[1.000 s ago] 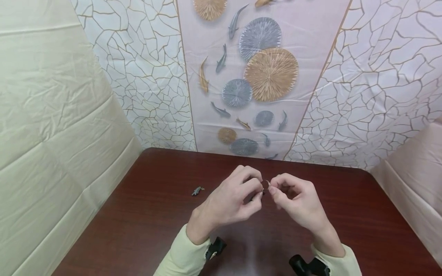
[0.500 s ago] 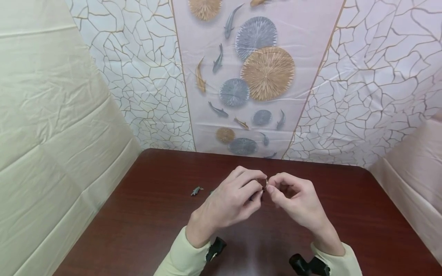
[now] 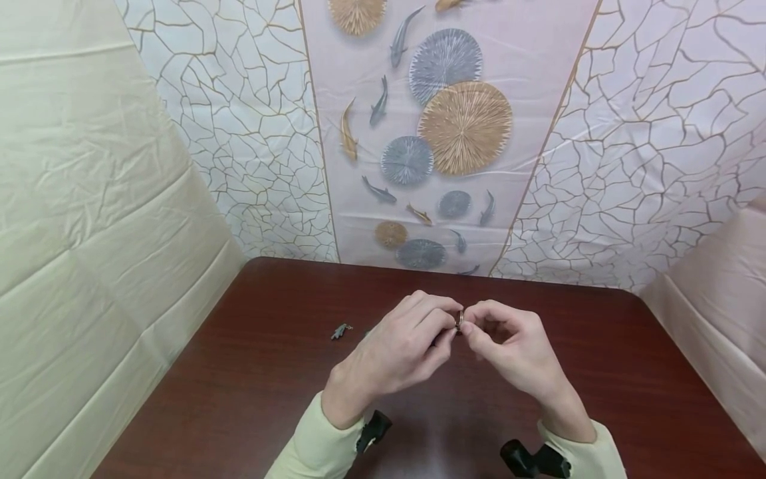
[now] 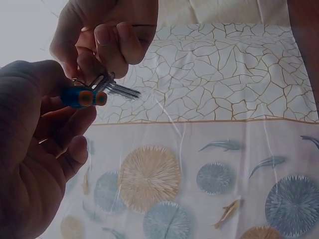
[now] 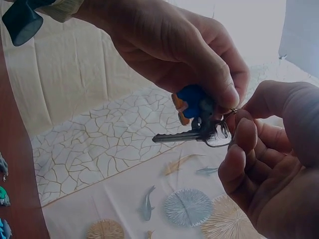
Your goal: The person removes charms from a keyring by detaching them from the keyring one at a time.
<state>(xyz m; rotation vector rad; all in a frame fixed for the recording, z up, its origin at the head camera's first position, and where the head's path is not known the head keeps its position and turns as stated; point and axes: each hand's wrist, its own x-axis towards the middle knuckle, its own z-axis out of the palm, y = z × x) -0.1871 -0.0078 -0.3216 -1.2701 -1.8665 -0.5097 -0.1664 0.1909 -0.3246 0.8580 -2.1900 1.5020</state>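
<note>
Head view is showing the dark red wooden surface (image 3: 251, 372) stretching out under both arms, with patterned cloth (image 3: 443, 133) hanging behind it at twelve o'clock and plain cream sheeting (image 3: 90, 199) closing it off at nine o'clock. Pale yellow sleeves (image 3: 311, 442) are covering both forearms. Above the middle of the surface the left hand (image 3: 391, 352) and the right hand (image 3: 517, 356) are meeting, fingertips together, well clear of the wood.

Both hands are clamping on a small key ring (image 3: 459, 320) held between them. The left hand is pinching it between thumb and curled fingers, and the right wrist view is showing a blue and orange charm (image 5: 192, 103) tucked against those fingers. The right hand is pinching the ring's wire (image 5: 230, 112) between thumb and forefinger from the three o'clock side. A silver key (image 5: 187, 134) is hanging from the ring, its blade pointing toward nine o'clock in the right wrist view.

Well apart from the hands, at about ten o'clock, a tiny dark figure (image 3: 341, 330) is lying on the surface.
</note>
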